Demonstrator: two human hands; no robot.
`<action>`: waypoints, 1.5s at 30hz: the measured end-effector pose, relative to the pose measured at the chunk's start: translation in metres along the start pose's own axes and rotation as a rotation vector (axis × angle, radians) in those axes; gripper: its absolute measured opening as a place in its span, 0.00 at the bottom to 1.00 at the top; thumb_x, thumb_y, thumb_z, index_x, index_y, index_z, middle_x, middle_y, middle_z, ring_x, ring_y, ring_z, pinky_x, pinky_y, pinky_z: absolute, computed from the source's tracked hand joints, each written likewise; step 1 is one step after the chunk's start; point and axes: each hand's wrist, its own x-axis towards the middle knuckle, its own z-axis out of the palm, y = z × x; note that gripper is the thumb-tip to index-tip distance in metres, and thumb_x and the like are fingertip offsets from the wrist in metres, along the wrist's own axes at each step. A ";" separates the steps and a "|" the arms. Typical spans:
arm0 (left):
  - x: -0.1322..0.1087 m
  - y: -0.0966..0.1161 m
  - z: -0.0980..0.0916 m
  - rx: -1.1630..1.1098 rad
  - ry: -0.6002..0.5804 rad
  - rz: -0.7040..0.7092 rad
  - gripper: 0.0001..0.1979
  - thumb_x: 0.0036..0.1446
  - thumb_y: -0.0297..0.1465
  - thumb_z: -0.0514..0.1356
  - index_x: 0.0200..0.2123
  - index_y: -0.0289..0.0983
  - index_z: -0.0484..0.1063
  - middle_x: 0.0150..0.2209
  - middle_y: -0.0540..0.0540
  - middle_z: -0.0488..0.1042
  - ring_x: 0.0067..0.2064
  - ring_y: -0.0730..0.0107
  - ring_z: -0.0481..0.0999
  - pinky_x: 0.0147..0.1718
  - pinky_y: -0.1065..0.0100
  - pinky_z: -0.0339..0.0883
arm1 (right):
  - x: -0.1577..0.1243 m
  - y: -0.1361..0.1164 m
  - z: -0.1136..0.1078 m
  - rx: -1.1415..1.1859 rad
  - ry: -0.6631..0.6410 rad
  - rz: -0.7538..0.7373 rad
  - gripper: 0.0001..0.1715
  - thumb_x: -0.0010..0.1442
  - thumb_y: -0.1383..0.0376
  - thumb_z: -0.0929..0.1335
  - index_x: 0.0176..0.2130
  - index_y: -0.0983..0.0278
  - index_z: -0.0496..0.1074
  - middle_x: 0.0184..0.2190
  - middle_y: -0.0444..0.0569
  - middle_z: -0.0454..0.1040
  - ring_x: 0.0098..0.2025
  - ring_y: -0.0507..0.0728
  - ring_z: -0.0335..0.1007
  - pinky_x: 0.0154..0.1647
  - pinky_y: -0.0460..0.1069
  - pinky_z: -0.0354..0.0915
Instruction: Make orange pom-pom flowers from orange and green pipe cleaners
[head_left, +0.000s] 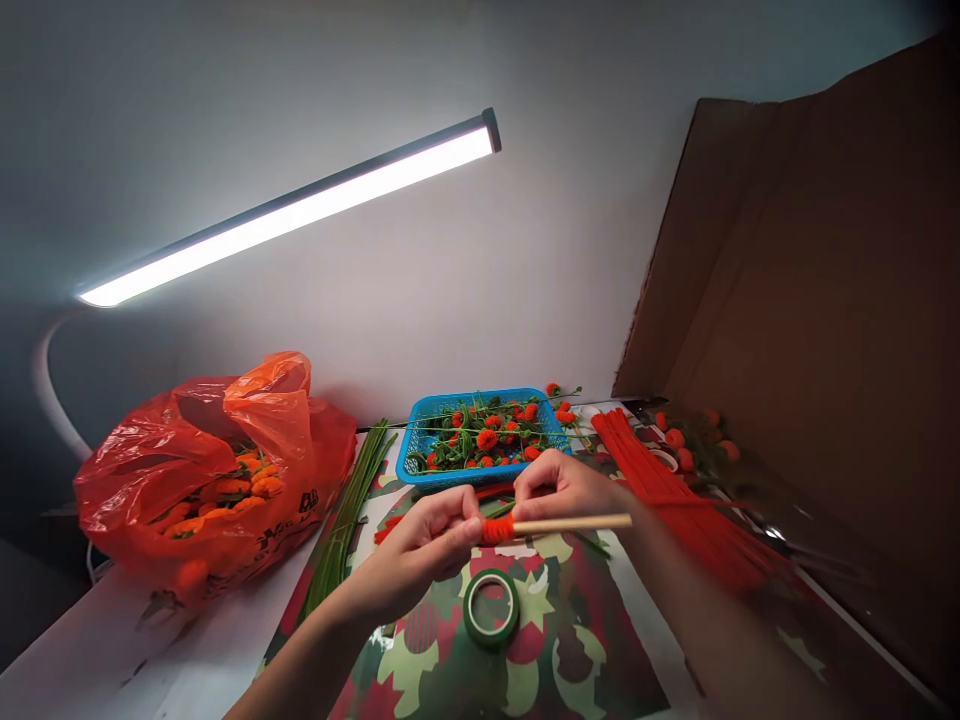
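My left hand [427, 550] pinches one end of a wooden stick [577, 523] where an orange pipe cleaner [497, 528] is coiled round it. My right hand [562, 487] is closed on the pipe cleaner just above the coil, fingers curled over the stick. Both hands hover over a patterned red, green and white mat [450, 660]. A roll of green tape [491, 608] lies flat on the mat just below the hands.
A blue basket [420, 415] with several orange pompom flowers on green stems stands behind the hands. An orange plastic bag [217, 470] sits left, green stems [349, 515] beside it. A bundle of red pipe cleaners [675, 500] lies right, below a cardboard wall [810, 300]. A lamp bar [300, 205] glows overhead.
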 end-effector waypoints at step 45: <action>0.002 0.004 -0.031 0.497 -0.117 -0.129 0.23 0.61 0.48 0.49 0.22 0.36 0.59 0.20 0.56 0.49 0.23 0.77 0.47 0.20 0.72 0.42 | 0.010 0.011 0.001 0.016 0.153 0.064 0.20 0.48 0.53 0.73 0.21 0.68 0.71 0.17 0.41 0.64 0.21 0.48 0.54 0.22 0.44 0.50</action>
